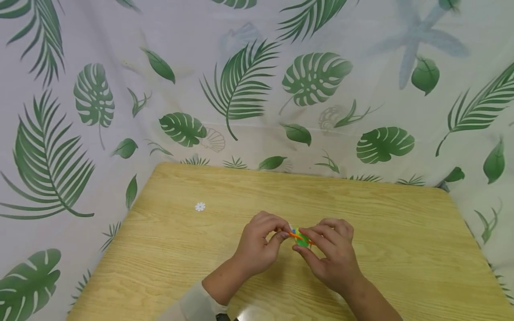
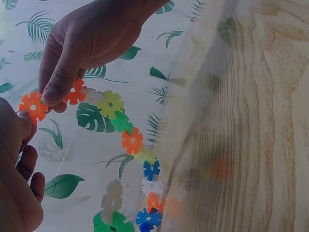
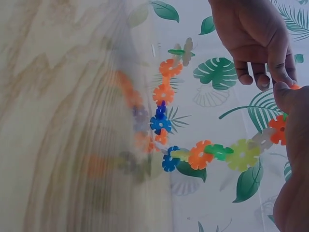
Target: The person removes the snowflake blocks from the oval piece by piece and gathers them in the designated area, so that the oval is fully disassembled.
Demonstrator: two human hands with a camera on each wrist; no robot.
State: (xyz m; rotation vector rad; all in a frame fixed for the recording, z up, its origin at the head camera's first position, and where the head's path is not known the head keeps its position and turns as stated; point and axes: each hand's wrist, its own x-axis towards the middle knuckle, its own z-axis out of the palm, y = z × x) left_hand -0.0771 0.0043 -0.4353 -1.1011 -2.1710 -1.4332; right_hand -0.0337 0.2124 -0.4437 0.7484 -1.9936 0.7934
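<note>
Both hands meet over the front middle of the table in the head view. My left hand (image 1: pixel 261 240) pinches an orange slotted snowflake disc (image 2: pixel 33 107) between thumb and fingertips. Opposite it, my right hand (image 1: pixel 331 252) grips the end of a chain of interlocked snowflake discs, beside another orange disc (image 2: pixel 75 92). The two hands' fingertips are close together. From there the chain curves away through yellow (image 2: pixel 110 104), green, orange, blue (image 2: pixel 148 218) and white discs. A larger green disc (image 2: pixel 113 222) shows at the bottom of the left wrist view.
One loose white snowflake disc (image 1: pixel 200 207) lies on the wood-grain table (image 1: pixel 401 236), left of the hands. A leaf-printed cloth (image 1: pixel 257 147) hangs behind the table and along its sides.
</note>
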